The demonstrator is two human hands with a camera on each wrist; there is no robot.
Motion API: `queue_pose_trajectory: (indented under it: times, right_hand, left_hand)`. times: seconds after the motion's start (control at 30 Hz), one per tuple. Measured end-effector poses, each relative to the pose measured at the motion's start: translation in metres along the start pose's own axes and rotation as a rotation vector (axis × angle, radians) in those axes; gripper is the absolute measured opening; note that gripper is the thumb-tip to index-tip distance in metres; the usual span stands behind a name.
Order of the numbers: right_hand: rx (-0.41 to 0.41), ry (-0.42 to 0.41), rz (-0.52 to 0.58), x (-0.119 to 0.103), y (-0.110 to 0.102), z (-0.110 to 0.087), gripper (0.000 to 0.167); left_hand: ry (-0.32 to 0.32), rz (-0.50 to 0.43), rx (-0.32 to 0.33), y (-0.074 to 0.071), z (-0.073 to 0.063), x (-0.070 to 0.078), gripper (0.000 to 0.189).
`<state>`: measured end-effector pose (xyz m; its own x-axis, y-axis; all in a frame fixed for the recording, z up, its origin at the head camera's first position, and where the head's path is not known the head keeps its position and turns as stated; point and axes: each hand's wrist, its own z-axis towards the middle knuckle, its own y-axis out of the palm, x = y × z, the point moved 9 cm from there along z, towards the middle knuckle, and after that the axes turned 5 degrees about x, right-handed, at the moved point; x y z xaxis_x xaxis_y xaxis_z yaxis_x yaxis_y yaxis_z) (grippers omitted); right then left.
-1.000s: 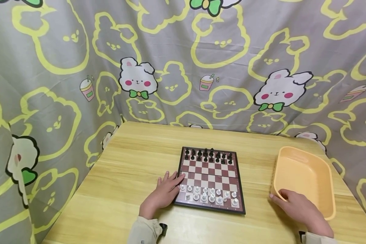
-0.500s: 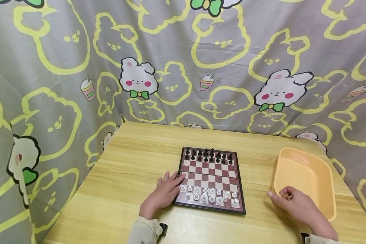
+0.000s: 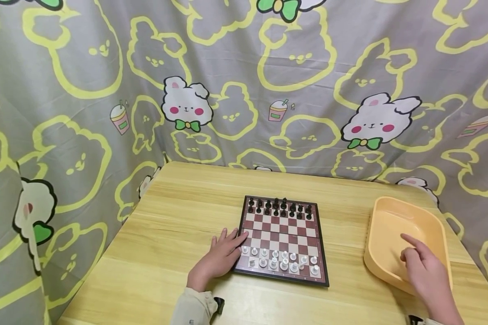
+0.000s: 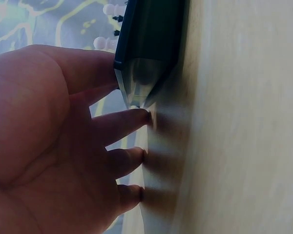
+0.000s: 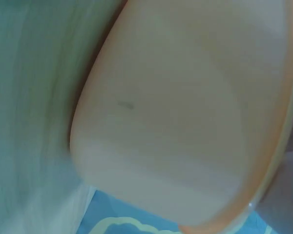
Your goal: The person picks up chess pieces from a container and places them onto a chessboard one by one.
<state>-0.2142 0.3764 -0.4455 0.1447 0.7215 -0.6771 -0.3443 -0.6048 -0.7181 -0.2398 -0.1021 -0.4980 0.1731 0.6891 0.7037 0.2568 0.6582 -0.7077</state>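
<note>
A chessboard (image 3: 282, 239) lies open and flat on the table, with rows of black chess pieces (image 3: 275, 206) along its far side and white chess pieces (image 3: 283, 263) along its near side. My left hand (image 3: 217, 259) rests with spread, extended fingers against the board's left edge. In the left wrist view, the lower fingertips (image 4: 136, 155) touch the table beside the board's dark side (image 4: 151, 39). Over the near right part of an orange plastic basin (image 3: 375, 267) is my right hand (image 3: 429, 273), index finger extended and nothing seen in it. Its remaining fingers are mostly hidden.
The wooden table (image 3: 179, 194) runs back to a grey curtain (image 3: 236, 58) printed with rabbits and yellow outlines. The curtain also hangs along the left and right sides. The basin stands to the right of the board, with a gap of table between them.
My right hand has left the basin's near left rim and moved right, over the basin, its index finger straightening. The left hand and the chessboard have stayed in place.
</note>
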Motion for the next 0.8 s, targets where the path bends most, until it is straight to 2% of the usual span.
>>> queue_pose_trajectory:
  times: [0.17,0.3,0.5,0.63,0.73,0.8]
  right_hand:
    - [0.193,0.094,0.184,0.005,-0.015,-0.006,0.023]
    - [0.393,0.149,0.304,0.011,-0.027,-0.011,0.024]
    - [0.689,0.042,0.381,0.012,-0.046,-0.019,0.012]
    - [0.849,-0.022,0.394,0.013,-0.056,-0.026,0.028]
    - [0.955,-0.055,0.423,0.014,-0.063,-0.032,0.03]
    - [1.012,-0.033,0.472,0.016,-0.066,-0.035,0.027]
  left_hand:
    - [0.001,-0.004,-0.001,0.001,-0.001,-0.001,0.047]
    - [0.002,-0.002,0.001,0.001,-0.001,-0.001,0.047]
    - [0.004,-0.002,-0.002,0.002,-0.001,-0.002,0.047]
    - [0.007,-0.004,-0.002,0.002,-0.001,-0.001,0.047]
    - [0.008,-0.001,-0.002,0.002,-0.001,-0.001,0.047]
    - [0.009,-0.003,0.0,0.002,-0.001,-0.001,0.047]
